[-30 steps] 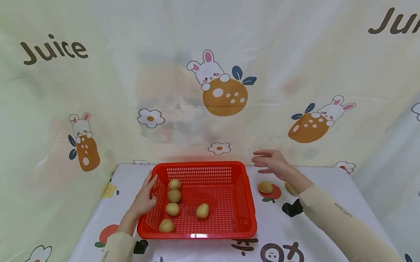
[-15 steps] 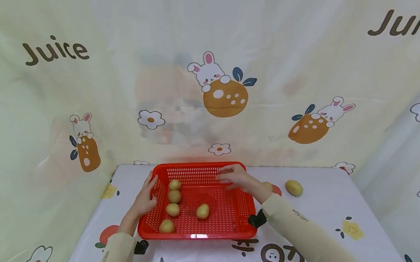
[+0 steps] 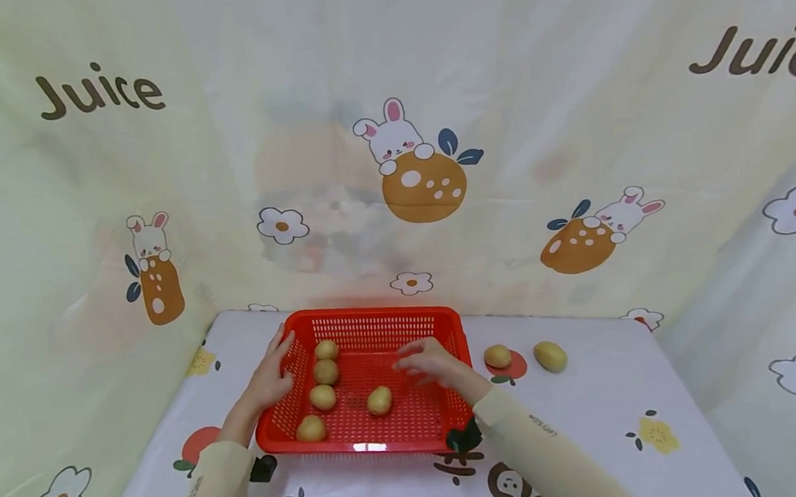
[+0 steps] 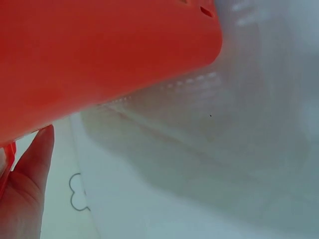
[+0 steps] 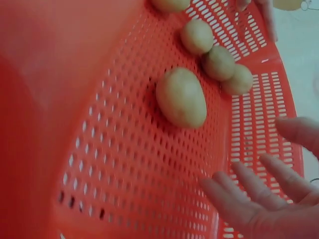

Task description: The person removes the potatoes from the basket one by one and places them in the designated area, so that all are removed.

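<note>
A red plastic basket [image 3: 364, 444] with slotted walls stands on the table. My left hand [image 3: 268, 376] holds its left rim; in the left wrist view part of that hand shows against the basket's red wall [image 4: 99, 50]. Several potatoes lie inside: a column along the left side, among them a potato [image 3: 311, 428] at the front, and a single potato [image 3: 379, 400] nearer the middle. Over the right half of the basket, my right hand [image 3: 435, 361] hovers with fingers spread. In the right wrist view nothing lies between its fingers [image 5: 254, 184], and it is apart from the potatoes.
Right of the basket, a potato [image 3: 497, 356] and another potato [image 3: 550, 356] lie on the table. The printed tablecloth [image 3: 594, 420] covers the table, and a patterned curtain [image 3: 343, 268] hangs behind and at both sides.
My right hand has moved left from above the potatoes on the table to over the basket, and lower into it. The left hand stays at the rim.
</note>
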The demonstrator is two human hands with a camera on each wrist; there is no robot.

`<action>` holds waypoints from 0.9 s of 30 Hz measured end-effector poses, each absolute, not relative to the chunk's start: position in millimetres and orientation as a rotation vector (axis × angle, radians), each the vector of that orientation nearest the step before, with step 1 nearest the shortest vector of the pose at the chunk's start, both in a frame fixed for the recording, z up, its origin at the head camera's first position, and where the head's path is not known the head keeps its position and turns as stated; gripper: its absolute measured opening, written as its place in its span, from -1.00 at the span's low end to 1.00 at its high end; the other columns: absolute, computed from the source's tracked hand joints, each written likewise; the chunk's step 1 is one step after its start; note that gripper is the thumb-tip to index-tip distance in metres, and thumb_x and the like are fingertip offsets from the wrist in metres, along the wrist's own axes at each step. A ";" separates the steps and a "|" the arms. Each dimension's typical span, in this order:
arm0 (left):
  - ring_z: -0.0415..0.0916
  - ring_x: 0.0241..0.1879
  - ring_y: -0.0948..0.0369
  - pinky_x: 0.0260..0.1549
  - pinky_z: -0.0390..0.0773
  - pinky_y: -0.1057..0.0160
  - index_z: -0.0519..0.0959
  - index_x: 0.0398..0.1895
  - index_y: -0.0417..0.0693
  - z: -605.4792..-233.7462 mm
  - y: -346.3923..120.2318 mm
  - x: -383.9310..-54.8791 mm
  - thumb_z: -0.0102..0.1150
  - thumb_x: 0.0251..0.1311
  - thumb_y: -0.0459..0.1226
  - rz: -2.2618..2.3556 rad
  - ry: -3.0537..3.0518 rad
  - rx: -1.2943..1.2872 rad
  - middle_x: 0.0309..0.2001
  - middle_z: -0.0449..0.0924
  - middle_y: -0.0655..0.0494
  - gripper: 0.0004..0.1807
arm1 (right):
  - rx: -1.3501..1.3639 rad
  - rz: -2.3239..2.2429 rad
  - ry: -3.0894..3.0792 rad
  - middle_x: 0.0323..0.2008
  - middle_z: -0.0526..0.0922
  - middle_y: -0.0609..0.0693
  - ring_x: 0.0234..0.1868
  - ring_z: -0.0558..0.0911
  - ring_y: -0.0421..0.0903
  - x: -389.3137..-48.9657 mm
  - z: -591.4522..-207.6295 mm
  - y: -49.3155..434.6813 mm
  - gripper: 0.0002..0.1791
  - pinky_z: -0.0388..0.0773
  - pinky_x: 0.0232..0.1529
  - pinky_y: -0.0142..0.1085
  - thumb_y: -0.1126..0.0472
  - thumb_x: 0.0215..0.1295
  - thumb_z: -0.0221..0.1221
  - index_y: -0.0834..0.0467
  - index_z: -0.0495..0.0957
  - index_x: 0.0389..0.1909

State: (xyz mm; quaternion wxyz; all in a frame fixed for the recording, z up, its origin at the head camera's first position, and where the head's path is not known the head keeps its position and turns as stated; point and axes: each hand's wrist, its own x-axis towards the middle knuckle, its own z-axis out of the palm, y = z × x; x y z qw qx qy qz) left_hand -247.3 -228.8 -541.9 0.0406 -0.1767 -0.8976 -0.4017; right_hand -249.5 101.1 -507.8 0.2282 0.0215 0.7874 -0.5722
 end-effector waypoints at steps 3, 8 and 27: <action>-0.14 0.47 -0.29 0.22 0.23 -0.24 0.06 0.46 -0.46 -544.0 -228.7 -246.9 -0.09 -0.12 -0.62 -1.253 -2.760 -0.546 0.53 -0.23 -0.35 -0.12 | 0.065 -1.566 2.147 -0.11 0.70 0.12 0.02 0.61 0.26 -246.5 -514.3 100.6 -0.55 0.55 0.02 0.10 0.24 0.26 0.27 0.35 0.54 0.13; -0.12 0.46 -0.30 0.21 0.24 -0.22 0.08 0.44 -0.51 -547.2 -226.7 -248.9 -0.09 -0.15 -0.61 -1.247 -2.730 -0.583 0.52 -0.21 -0.38 -0.12 | 0.048 -1.570 2.103 -0.09 0.70 0.13 0.04 0.61 0.25 -244.1 -515.7 99.2 -0.54 0.56 0.00 0.11 0.25 0.27 0.25 0.37 0.52 0.15; -0.17 0.46 -0.32 0.27 0.15 -0.28 0.05 0.46 -0.48 -541.3 -229.0 -248.6 -0.08 -0.10 -0.61 -1.236 -2.759 -0.549 0.52 -0.25 -0.38 -0.13 | -0.052 -1.385 2.320 -0.01 0.60 0.16 -0.12 0.50 0.03 -225.0 -521.7 78.7 -0.61 0.55 -0.06 -0.03 0.26 0.18 0.31 0.32 0.63 0.03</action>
